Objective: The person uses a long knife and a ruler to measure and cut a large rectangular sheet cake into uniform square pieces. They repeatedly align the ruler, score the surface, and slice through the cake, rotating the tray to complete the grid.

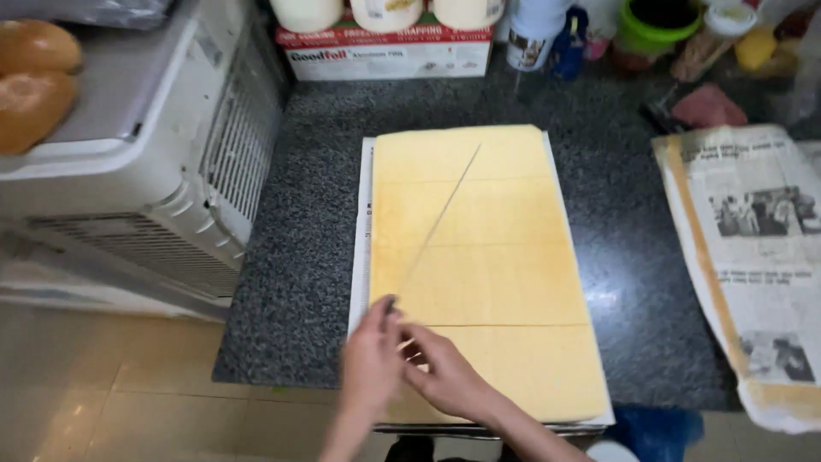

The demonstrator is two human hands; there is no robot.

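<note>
Far left: white appliance point(145, 162) with vented side panel, overhanging the counter edge; two browned bread rolls point(30, 81) on its top. Tiled floor point(103, 385) below.

Centre: dark speckled stone counter point(291, 282). On it, lengthwise away from the viewer, a yellow sponge cake sheet point(492, 257) on white paper point(363, 222), near end over a metal tray edge point(479, 428). Three faint cross-cuts visible across the sheet, dividing it into four slabs.

Long thin knife point(440, 214) lying diagonally over the sheet, tip toward the far centre, handle end at the near left corner.

Left hand point(372, 355) at the near left edge of the sheet, fingers curled closed around the knife handle. Right hand point(445, 372) just beside it, touching the near slab, fingers bent and partly closed; whether anything is pinched between them cannot be told because of blur. Both hands meeting over the near left corner.

Behind the sheet: red-and-white carton point(385, 53) with three pale jars point(385, 13) on top. Further right: white-and-blue bottle point(534, 34), green container point(654, 26), pink cloth point(710, 107).

Far right: spread newspaper point(761, 257) with brownish margin, well apart from the sheet, hanging past the counter edge. Blue object point(654, 432) below the near right corner, unclear.
</note>
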